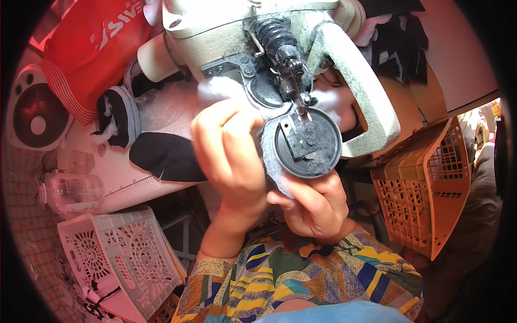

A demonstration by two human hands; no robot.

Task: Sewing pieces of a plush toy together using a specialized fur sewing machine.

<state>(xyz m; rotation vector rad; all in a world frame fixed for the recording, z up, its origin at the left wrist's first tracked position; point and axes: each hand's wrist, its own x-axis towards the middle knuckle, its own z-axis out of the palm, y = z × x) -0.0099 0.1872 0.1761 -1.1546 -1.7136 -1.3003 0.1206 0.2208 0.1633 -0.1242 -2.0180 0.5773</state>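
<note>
An off-white industrial sewing machine [215,37] stands in front of me, its round black toothed disc [315,137] dusted with grey lint. A grey fuzzy piece of fabric [273,167] runs along the disc's left rim. My left hand [229,156] is closed beside that rim with curled fingers at the fabric; its fingertips are partly hidden. Below the disc, my right hand [318,207] pinches the fabric's lower end between thumb and fingers. White fluff [221,89] shows just above my left hand.
Left on the table lie a black fabric piece [167,157], a black-and-white fuzzy piece [118,116] and a red bag [91,54]. A round speaker-like device [37,116], clear plastic jar [72,191] and white basket [118,253] stand left; an orange basket [406,199] stands right.
</note>
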